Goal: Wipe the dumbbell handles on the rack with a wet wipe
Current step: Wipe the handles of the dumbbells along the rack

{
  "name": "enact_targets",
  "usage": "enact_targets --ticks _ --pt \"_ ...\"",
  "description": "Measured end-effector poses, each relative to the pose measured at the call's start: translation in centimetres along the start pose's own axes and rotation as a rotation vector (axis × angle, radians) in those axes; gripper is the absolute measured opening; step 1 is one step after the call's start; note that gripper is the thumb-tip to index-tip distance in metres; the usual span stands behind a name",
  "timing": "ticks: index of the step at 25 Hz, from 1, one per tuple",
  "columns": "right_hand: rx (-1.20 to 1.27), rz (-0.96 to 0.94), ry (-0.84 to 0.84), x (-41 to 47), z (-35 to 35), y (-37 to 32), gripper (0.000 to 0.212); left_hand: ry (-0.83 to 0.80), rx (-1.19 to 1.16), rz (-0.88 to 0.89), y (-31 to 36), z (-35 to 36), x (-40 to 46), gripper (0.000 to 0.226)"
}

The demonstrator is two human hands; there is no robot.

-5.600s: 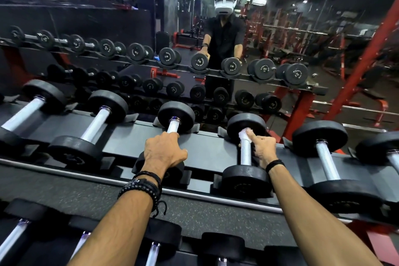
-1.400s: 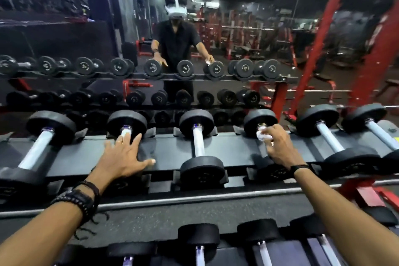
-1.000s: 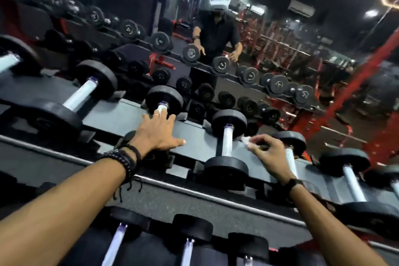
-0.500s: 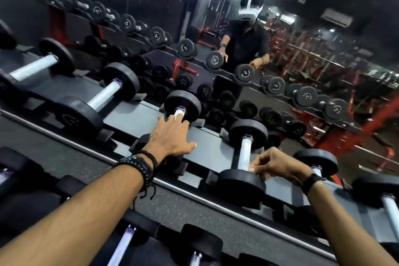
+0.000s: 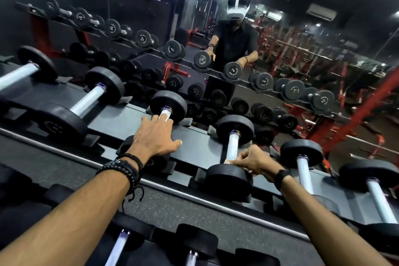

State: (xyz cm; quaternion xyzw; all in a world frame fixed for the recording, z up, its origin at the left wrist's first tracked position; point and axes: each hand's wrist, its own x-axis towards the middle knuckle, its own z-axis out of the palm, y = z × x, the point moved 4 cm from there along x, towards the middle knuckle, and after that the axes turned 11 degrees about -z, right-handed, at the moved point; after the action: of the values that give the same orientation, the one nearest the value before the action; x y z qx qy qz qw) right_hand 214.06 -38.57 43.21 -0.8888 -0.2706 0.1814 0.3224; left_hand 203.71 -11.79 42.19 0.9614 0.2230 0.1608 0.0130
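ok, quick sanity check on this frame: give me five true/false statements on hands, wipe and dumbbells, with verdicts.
1. The right hand grips the near end of a dumbbell handle. True.
2. The left hand is lifting a dumbbell off the rack. False: it rests with spread fingers on the neighbouring dumbbell, which sits in its cradle on the rack.
3. A white edge of the wet wipe shows under the right hand's fingers. True.
4. The right wrist is bare. False: it wears a dark band.
5. The left hand holds the wipe. False: the wipe is in the right hand.
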Motion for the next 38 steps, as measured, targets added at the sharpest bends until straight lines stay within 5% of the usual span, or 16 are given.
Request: enact_targets --ticks 6,11,15,20,26,32,35,38 --pt "-0.604 -0.014 -0.065 1.3 0.7 -2.7 0.057 -0.018 -0.01 -0.001 -0.1 0.0 0.1 0.062" --pt "-0.078 0.147 -0.236 0.3 -0.7 -0.4 0.029 -0.011 -0.019 -0.007 0.1 0.0 0.0 0.061" --pt "-0.258 0.083 -0.199 1.0 -0.2 -1.1 0.036 -0.005 0.0 0.006 0.3 0.1 0.0 0.06" --pt "-0.137 0.081 -0.238 0.7 -1.1 1.4 0.004 -0.005 -0.014 0.0 0.0 -0.1 0.0 0.06" --pt "-0.144 0.042 -0.094 1.0 0.8 3.6 0.024 -0.008 0.051 0.008 0.9 -0.3 -0.3 0.063" --pt "0.345 0.138 0.007 1.4 1.0 2.5 0.011 -0.006 0.063 0.013 1.1 -0.4 -0.2 0.064" --pt "0.53 0.169 0.018 1.1 2.3 2.5 0.049 -0.015 0.068 0.02 1.1 -0.5 -0.5 0.065" --pt "0.61 0.232 0.056 0.2 1.6 2.9 0.059 -0.022 0.058 0.018 0.8 -0.5 -0.5 0.065"
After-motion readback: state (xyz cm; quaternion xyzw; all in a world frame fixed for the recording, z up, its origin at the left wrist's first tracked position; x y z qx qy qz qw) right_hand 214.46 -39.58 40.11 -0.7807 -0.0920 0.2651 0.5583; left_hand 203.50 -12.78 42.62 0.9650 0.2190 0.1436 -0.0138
